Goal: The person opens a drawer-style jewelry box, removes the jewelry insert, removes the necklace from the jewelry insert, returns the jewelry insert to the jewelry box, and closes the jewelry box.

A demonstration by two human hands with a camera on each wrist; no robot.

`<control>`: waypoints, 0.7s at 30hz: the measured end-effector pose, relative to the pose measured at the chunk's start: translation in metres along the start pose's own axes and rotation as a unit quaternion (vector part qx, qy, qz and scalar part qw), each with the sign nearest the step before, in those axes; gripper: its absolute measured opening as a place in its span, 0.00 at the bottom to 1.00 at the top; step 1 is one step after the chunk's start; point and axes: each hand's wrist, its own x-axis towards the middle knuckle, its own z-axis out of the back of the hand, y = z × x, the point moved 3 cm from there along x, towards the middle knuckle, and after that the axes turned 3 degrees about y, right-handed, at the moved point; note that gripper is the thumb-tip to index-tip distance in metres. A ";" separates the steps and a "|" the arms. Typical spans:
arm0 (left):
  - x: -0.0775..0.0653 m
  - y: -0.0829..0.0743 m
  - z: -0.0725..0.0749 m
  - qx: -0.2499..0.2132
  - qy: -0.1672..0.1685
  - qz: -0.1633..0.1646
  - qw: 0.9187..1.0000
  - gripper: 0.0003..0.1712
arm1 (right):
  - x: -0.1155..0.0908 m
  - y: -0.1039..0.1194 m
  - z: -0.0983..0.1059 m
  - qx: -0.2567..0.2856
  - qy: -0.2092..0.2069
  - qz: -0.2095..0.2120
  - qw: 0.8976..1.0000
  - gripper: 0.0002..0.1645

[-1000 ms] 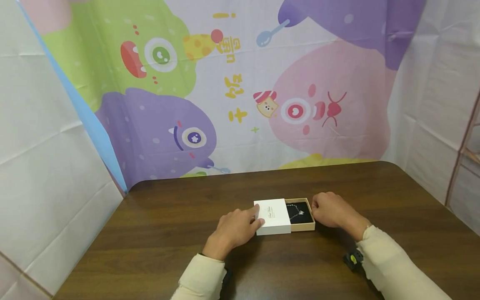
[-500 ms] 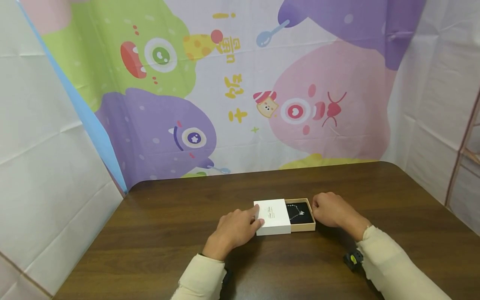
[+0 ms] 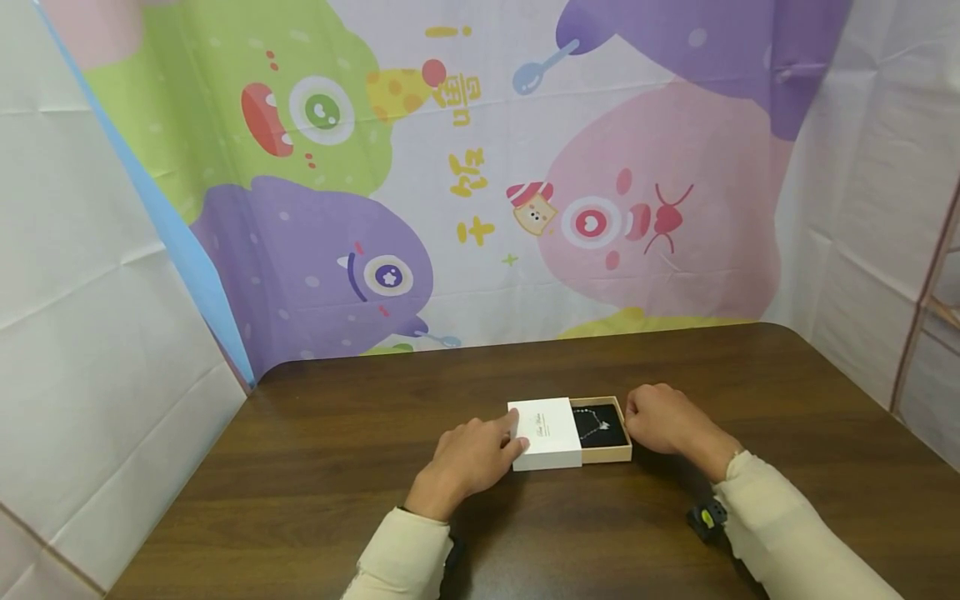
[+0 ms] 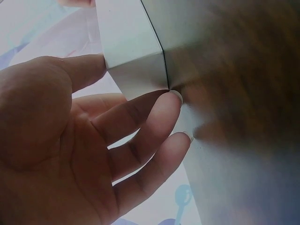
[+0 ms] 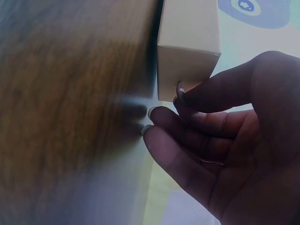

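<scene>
A white slide-out jewelry box sleeve (image 3: 551, 450) lies flat on the table, with printed lettering on top. Out of its right side projects a tan drawer (image 3: 607, 455) with a black lining. On the lining lies a silver chain with a small pale charm (image 3: 603, 425); its left part is hidden under the sleeve. My left hand (image 3: 468, 457) holds the sleeve's left end, thumb at its upper edge in the left wrist view. At the drawer's right end, my right hand (image 3: 667, 419) pinches with curled thumb and forefinger; what lies between the fingertips is hidden.
The brown wooden table (image 3: 337, 450) extends around the box on all sides. A cartoon-printed cloth (image 3: 480, 300) hangs at its back edge. Pale cloth walls stand to the left and right. A dark device (image 3: 707, 518) is strapped at the right wrist.
The drawer has slid very slightly to the right out of the sleeve, together with my right hand. My left hand and the sleeve have stayed in place.
</scene>
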 end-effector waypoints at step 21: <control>0.000 -0.001 0.001 0.005 -0.005 -0.005 1.000 0.32 | -0.001 0.000 0.003 0.010 -0.001 -0.007 1.000 0.12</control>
